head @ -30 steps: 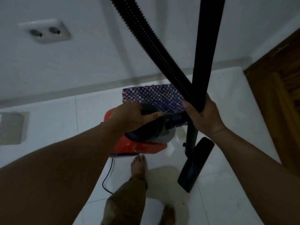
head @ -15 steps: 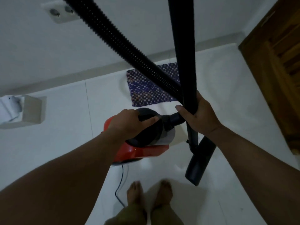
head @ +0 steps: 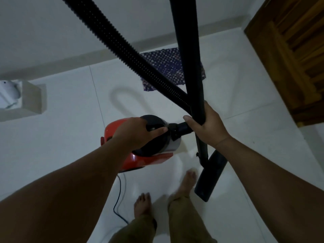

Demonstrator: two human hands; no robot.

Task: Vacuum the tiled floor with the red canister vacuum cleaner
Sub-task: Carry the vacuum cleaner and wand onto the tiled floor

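The red canister vacuum cleaner (head: pixel 140 161) hangs above the white tiled floor (head: pixel 70 137), held from its black top handle by my left hand (head: pixel 138 133). My right hand (head: pixel 208 126) is closed around the black wand (head: pixel 189 58), which stands nearly upright. The black ribbed hose (head: pixel 122 50) runs from the upper left down to the wand near my right hand. The black floor nozzle (head: pixel 210 176) sits at the wand's lower end, beside my bare feet. A thin black power cord (head: pixel 119 199) trails from the canister toward me.
A blue patterned mat (head: pixel 168 67) lies by the grey skirting of the far wall. A wooden door (head: pixel 298 58) stands at the right. A low white block with a fixture (head: pixel 22 99) sits at the left. My feet (head: pixel 142 204) are below the canister.
The view has swung so the mat and wall sit farther away. My right foot has stepped forward beside the nozzle. Both hands keep the same grips.
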